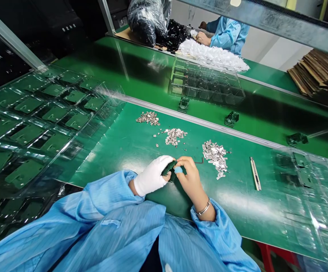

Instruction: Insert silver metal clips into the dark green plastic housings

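Note:
My left hand (152,176), in a white glove with bare fingertips, is closed on a small dark green part (169,167) that looks like a circuit board. Against the part's right side, my right hand (188,174) has its fingers pinched together, one of them in a blue finger cot (178,170). Whatever sits in that pinch is too small to make out. Just beyond my hands lie piles of small metal pieces: a left pile (149,118), a middle pile (175,136) and a right pile (216,156). A thin hex key (199,162) rests by my right hand.
Clear trays of green boards (24,173) cover the left; another clear tray (308,204) lies right. A utility knife (255,173) is nearer. Past a metal rail (203,123) are board assemblies (232,119) and a clear tray (206,81). A co-worker's sleeve (229,36) shows opposite.

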A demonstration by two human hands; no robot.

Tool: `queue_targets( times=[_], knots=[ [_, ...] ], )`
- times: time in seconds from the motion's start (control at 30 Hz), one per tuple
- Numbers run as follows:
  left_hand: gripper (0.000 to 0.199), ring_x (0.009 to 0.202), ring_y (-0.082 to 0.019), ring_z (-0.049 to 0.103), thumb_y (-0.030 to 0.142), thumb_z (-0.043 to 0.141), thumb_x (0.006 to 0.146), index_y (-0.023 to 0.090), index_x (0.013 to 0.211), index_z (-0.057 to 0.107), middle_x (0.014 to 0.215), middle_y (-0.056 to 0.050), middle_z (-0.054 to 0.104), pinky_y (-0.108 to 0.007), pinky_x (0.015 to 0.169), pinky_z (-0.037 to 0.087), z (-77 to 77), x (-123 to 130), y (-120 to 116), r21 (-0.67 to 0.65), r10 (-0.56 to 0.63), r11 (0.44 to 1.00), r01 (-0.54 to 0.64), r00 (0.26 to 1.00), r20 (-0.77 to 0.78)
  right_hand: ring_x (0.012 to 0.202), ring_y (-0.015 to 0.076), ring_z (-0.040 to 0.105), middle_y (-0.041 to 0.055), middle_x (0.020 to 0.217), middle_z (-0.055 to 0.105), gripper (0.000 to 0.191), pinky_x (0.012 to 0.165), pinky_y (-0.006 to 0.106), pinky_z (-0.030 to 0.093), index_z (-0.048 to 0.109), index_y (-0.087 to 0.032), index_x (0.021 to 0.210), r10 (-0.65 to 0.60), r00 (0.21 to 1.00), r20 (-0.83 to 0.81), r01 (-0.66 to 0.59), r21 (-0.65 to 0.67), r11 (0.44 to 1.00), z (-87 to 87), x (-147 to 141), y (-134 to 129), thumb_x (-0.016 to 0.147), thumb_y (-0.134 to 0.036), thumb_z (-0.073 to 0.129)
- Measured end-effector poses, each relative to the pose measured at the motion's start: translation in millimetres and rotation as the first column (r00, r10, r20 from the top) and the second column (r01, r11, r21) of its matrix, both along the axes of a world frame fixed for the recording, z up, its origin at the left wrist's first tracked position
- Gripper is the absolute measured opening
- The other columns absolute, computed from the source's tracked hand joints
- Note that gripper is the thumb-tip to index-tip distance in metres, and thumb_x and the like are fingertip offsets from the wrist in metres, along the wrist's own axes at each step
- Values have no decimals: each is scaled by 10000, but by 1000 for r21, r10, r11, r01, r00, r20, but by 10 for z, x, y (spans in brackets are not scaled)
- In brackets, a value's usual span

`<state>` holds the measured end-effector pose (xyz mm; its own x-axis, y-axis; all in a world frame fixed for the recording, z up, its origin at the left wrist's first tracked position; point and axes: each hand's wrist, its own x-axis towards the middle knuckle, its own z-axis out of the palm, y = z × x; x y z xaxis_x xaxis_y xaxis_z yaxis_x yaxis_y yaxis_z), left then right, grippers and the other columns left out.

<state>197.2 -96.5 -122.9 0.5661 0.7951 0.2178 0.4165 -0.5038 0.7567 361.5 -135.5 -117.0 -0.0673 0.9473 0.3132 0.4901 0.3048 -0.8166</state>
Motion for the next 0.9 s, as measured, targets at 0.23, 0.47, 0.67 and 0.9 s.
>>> queue_targets(
  times=[0.23, 0.47, 0.67, 0.9],
  knots=[
    [246, 981, -198, 607, 211, 458, 829, 186, 1036, 589, 1049, -71, 650, -348, 884, 489, 21, -16, 86, 150, 46, 988, -34, 996, -74, 915, 166, 527, 46, 933, 548, 149, 820, 299, 439, 531, -199, 875, 10, 1000, -23, -10, -4, 1000, -12, -59, -21, 787, -94, 470],
    [271, 946, -285, 572, 198, 464, 769, 125, 1011, 563, 993, -146, 603, -426, 805, 482, 36, 91, -38, 297, 170, 951, -83, 946, -278, 885, 199, 526, 88, 911, 554, 143, 799, 340, 457, 484, -189, 860, -108, 991, 85, 109, -8, 994, -76, -135, -62, 792, -101, 395],
    [403, 999, -254, 533, 277, 535, 733, 140, 1103, 454, 1048, -121, 542, -424, 892, 474, -83, 99, -87, 118, 124, 986, -114, 989, -83, 865, 172, 564, 48, 917, 587, 245, 799, 305, 472, 528, -195, 929, -33, 999, 29, 37, -116, 993, -59, 3, 15, 736, -90, 419],
    [272, 980, -206, 566, 285, 457, 792, 168, 1030, 518, 1024, -64, 600, -355, 894, 455, 11, -9, 49, -246, 49, 968, -51, 999, -13, 956, 218, 533, 83, 966, 578, 308, 869, 355, 453, 531, -174, 964, -1, 976, 216, 34, -151, 988, 129, -98, 12, 701, -50, 429]
  ],
)
